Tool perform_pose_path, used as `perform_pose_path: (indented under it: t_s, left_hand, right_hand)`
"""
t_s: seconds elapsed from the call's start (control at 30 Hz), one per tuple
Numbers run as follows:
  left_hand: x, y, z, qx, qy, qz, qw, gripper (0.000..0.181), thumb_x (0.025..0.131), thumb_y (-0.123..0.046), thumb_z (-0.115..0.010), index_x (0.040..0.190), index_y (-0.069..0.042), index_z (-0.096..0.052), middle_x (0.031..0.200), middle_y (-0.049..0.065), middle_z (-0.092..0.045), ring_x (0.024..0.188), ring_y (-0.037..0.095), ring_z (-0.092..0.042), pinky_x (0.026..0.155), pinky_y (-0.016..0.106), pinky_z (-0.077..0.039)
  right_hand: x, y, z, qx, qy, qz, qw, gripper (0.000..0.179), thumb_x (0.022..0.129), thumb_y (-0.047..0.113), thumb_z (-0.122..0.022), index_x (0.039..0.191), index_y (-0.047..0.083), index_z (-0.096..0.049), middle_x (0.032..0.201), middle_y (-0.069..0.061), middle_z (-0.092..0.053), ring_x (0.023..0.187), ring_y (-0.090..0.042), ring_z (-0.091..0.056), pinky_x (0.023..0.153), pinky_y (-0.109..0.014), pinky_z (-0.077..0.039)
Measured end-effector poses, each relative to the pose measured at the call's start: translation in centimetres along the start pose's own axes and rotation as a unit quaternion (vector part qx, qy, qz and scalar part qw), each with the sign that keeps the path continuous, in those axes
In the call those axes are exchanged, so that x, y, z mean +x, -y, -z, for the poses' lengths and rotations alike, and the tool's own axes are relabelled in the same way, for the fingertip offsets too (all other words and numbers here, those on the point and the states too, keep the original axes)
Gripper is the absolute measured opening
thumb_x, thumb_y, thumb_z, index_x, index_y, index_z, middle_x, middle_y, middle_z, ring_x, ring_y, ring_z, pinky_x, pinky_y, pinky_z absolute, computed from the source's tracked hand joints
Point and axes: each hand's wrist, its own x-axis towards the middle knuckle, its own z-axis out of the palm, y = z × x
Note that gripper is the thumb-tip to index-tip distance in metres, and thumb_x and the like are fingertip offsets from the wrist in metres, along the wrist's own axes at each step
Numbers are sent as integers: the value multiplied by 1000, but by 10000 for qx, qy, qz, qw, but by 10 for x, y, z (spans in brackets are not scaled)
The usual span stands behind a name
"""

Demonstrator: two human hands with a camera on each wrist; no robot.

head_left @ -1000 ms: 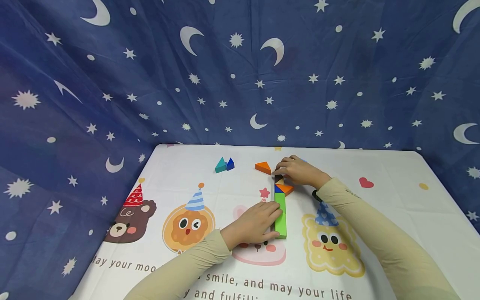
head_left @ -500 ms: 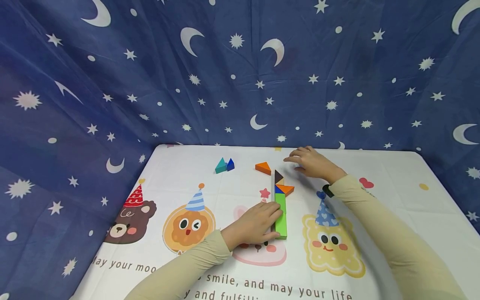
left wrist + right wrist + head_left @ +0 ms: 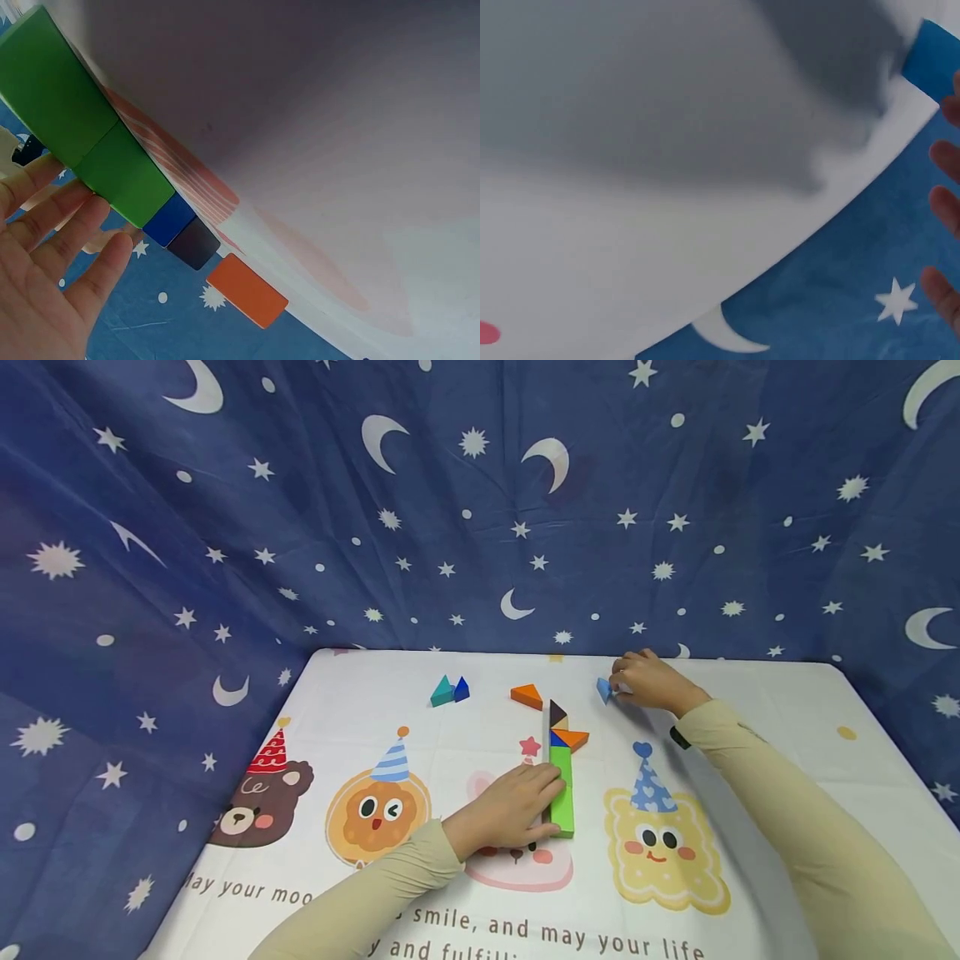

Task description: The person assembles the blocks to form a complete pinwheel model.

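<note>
My left hand (image 3: 513, 806) lies over the left side of two green blocks (image 3: 562, 802) set end to end. In the left wrist view its fairly straight fingers touch the green side (image 3: 127, 176), and the head view shows the thumb by the near end. Beyond them the row continues with a small blue triangle block (image 3: 555, 738), an orange triangle block (image 3: 573, 739), a tan one (image 3: 562, 723) and a dark brown one (image 3: 557, 712). At the back right, my right hand (image 3: 651, 683) pinches a light blue triangular block (image 3: 603, 690) between fingertips and thumb. Its fingers partly hide that block.
Left of the row's far end lies another orange triangle block (image 3: 527, 696). Farther left, a teal triangle block (image 3: 442, 692) and a dark blue one (image 3: 461, 689) sit close together. A blue star-print cloth (image 3: 480, 552) hangs behind the white printed tablecloth (image 3: 787, 760).
My right hand has left the dark brown block, moved right and taken hold of the light blue block. The left hand has stayed at the green blocks.
</note>
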Motion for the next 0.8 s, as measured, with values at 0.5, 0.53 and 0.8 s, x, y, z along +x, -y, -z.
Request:
perform_pose_path:
  t_s: [0.5, 0.53, 0.8]
  left_hand:
    - [-1, 1, -1, 110, -83, -54, 9999, 52, 92, -51, -47, 125, -12, -47, 130, 3, -49, 124, 17, -46, 107, 32, -38]
    - [-1, 2, 0, 117, -78, -54, 9999, 52, 92, -51, -47, 125, -12, -47, 130, 3, -49, 124, 17, -46, 107, 32, -38]
    - [-1, 1, 0, 102, -10, -71, 9999, 52, 92, -52, -46, 126, -12, -46, 130, 3, -48, 123, 16, -46, 106, 31, -38]
  right_hand:
    - [37, 25, -6, 199, 290, 661, 9972, 19, 75, 9, -76, 92, 15, -73, 96, -4, -71, 93, -24, -61, 82, -46, -45]
    - [39, 27, -6, 172, 290, 727, 9968, 20, 75, 8, -76, 92, 16, -73, 95, -3, -71, 92, -24, -62, 81, -45, -46]
    - [60, 46, -3, 63, 395, 1255, 9913, 23, 79, 3, -71, 97, 18, -74, 96, -1, -71, 92, -22, -62, 76, -39, -45]
